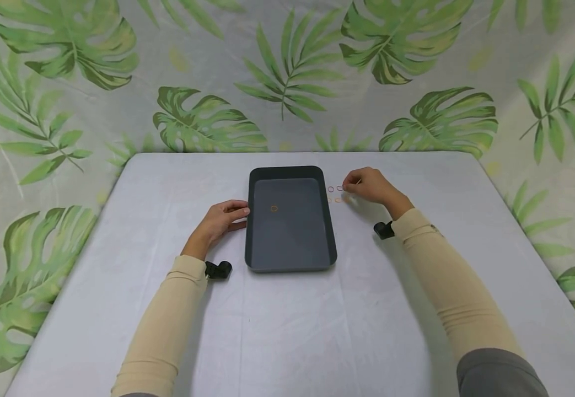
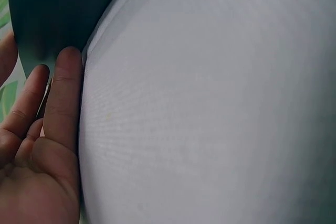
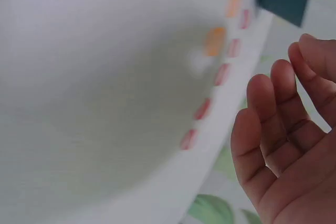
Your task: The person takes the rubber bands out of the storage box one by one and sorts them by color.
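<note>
A dark grey rectangular tray (image 1: 292, 242) lies near the middle of the table, with one small orange ring (image 1: 274, 211) inside it. My left hand (image 1: 221, 221) rests against the tray's left side; the left wrist view shows fairly straight fingers (image 2: 64, 98) along the dark wall. To the tray's right, my right hand (image 1: 372, 186) hovers over small rings, its thumb and index fingertips close together. I cannot tell whether something small is between them. In the right wrist view, red rings (image 3: 222, 74) and orange rings (image 3: 214, 41) lie in two rows on the cloth.
A white cloth covers the table (image 1: 287, 331). Behind it and at the sides hangs a leaf-printed curtain (image 1: 312, 127). Small black devices sit at the left wrist (image 1: 219, 270) and the right wrist (image 1: 383, 230).
</note>
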The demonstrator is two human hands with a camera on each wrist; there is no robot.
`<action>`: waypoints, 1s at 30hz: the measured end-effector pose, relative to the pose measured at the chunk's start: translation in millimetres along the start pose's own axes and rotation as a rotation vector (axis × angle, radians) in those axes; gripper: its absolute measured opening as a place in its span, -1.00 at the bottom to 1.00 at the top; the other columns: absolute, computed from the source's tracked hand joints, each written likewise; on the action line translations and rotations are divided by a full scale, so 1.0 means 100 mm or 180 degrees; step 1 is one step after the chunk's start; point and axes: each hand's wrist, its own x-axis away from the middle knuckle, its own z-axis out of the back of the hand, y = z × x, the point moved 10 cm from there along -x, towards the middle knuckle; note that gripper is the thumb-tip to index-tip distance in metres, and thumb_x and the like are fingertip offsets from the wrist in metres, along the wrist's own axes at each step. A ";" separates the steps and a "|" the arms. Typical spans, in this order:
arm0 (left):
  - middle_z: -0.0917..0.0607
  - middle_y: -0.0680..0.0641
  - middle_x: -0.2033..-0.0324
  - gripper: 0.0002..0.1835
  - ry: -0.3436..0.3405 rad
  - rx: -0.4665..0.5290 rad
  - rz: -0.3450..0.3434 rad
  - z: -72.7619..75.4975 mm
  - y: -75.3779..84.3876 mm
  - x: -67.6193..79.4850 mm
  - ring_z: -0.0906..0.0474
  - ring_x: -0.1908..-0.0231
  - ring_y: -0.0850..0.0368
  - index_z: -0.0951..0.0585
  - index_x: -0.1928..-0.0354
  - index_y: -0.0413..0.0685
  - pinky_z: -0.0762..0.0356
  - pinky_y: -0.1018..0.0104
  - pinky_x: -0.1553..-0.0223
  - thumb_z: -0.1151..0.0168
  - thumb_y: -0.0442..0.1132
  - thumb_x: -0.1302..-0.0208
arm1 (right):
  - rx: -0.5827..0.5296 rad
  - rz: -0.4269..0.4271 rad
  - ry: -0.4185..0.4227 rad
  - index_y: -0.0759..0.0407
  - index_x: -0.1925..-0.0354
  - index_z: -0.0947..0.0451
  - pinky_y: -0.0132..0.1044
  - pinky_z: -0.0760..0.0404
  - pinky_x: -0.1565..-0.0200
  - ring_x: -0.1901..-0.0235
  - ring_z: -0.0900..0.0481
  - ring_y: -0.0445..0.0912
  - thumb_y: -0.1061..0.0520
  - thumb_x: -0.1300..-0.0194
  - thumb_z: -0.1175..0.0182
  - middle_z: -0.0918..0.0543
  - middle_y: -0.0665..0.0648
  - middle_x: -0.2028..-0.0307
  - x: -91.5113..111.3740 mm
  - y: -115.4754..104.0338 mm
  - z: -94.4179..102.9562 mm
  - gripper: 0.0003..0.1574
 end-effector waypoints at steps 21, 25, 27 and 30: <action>-0.50 -0.18 -0.26 -0.51 -0.0025 -0.0023 -0.0003 -0.02 0.01 0.01 -0.54 -0.12 0.16 -0.44 -0.34 -0.20 -0.63 0.22 -0.25 -0.21 -0.25 -0.42 | -0.0112 0.0583 -0.0202 0.15 0.03 -0.64 -0.06 -0.64 0.08 0.14 -0.63 0.04 0.08 -0.46 -0.13 -0.71 0.19 0.04 -0.13 -1.16 0.07 -0.75; -0.51 -0.16 -0.24 -0.53 0.0005 -0.0041 0.0001 0.00 0.00 0.00 -0.53 -0.15 0.13 -0.46 -0.32 -0.18 -0.63 0.23 -0.25 -0.21 -0.25 -0.42 | -0.0150 0.0698 -0.0225 0.16 0.07 -0.65 -0.07 -0.63 0.08 0.15 -0.62 0.04 0.12 -0.44 -0.16 -0.72 0.19 0.07 -0.21 -1.32 -0.01 -0.79; -0.51 -0.15 -0.23 -0.53 0.0015 -0.0054 0.0002 0.01 0.00 0.00 -0.53 -0.15 0.13 -0.46 -0.32 -0.18 -0.63 0.23 -0.25 -0.21 -0.25 -0.42 | -0.0158 0.0767 -0.0268 0.19 0.08 -0.66 -0.08 -0.62 0.09 0.17 -0.60 0.04 0.13 -0.43 -0.18 -0.71 0.20 0.09 -0.25 -1.40 -0.08 -0.80; -0.52 -0.14 -0.22 -0.52 0.0009 -0.0055 -0.0002 0.01 -0.01 0.00 -0.54 -0.15 0.14 -0.45 -0.33 -0.19 -0.63 0.22 -0.25 -0.21 -0.24 -0.42 | -0.0148 0.0846 -0.0350 0.21 0.10 -0.67 -0.09 -0.63 0.08 0.16 -0.61 0.04 0.16 -0.41 -0.21 -0.71 0.21 0.11 -0.29 -1.50 -0.22 -0.82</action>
